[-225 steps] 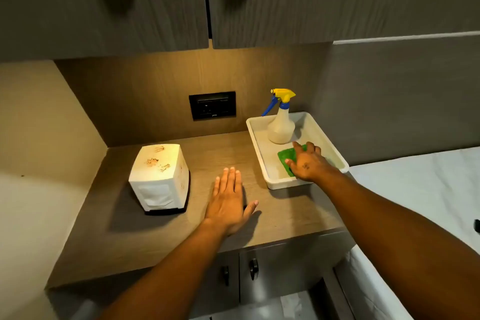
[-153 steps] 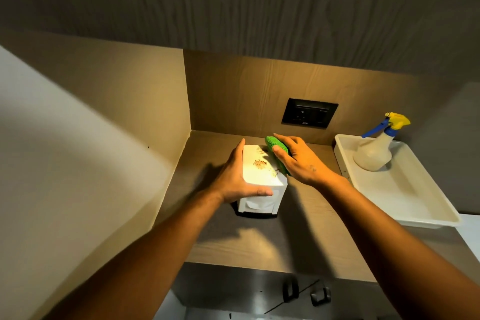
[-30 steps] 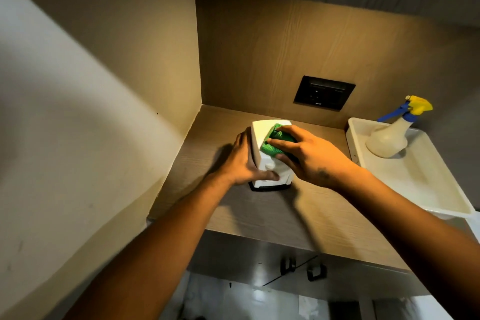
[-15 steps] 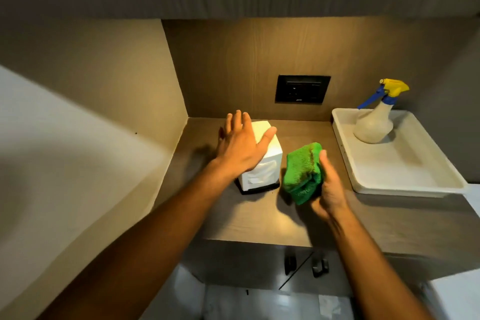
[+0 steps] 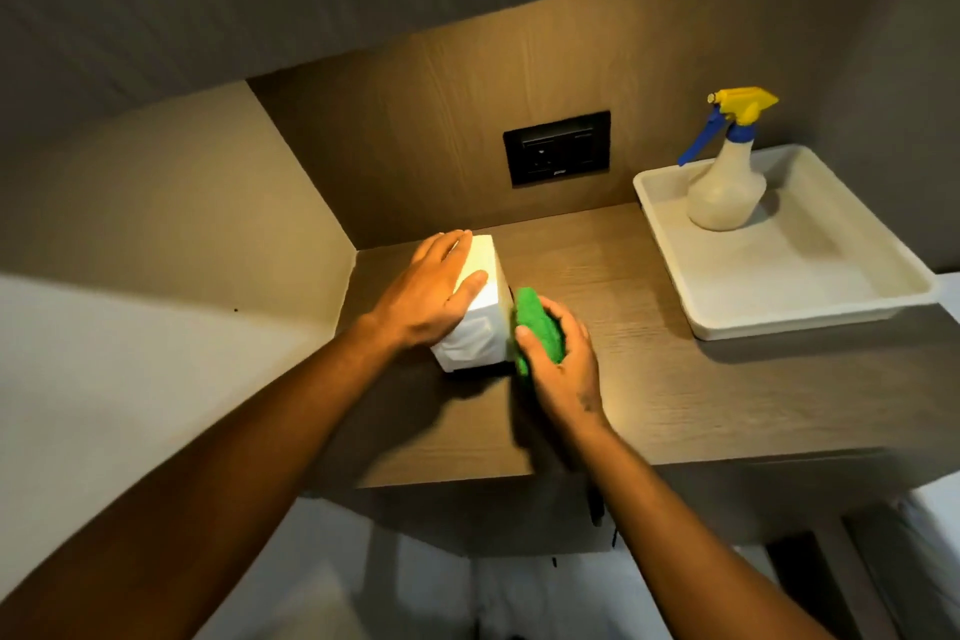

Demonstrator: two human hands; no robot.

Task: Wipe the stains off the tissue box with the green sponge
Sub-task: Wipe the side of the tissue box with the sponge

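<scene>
The white tissue box (image 5: 480,327) stands on the wooden counter near the left wall corner. My left hand (image 5: 431,291) lies flat across its top, fingers spread over the far edge and thumb on the top, holding it in place. The green sponge (image 5: 537,325) is pressed against the box's right side. My right hand (image 5: 563,369) grips the sponge from the right, fingers curled around it. No stain shows on the visible parts of the box; most of its top is hidden under my left hand.
A white tray (image 5: 800,312) sits at the counter's right end with a spray bottle (image 5: 727,187) standing in its back corner. A black socket plate (image 5: 557,147) is on the back wall. The counter's front edge (image 5: 675,465) runs just under my forearms.
My left hand has come down flat onto the box top. My right hand has brought the sponge from the free air against the box's right side.
</scene>
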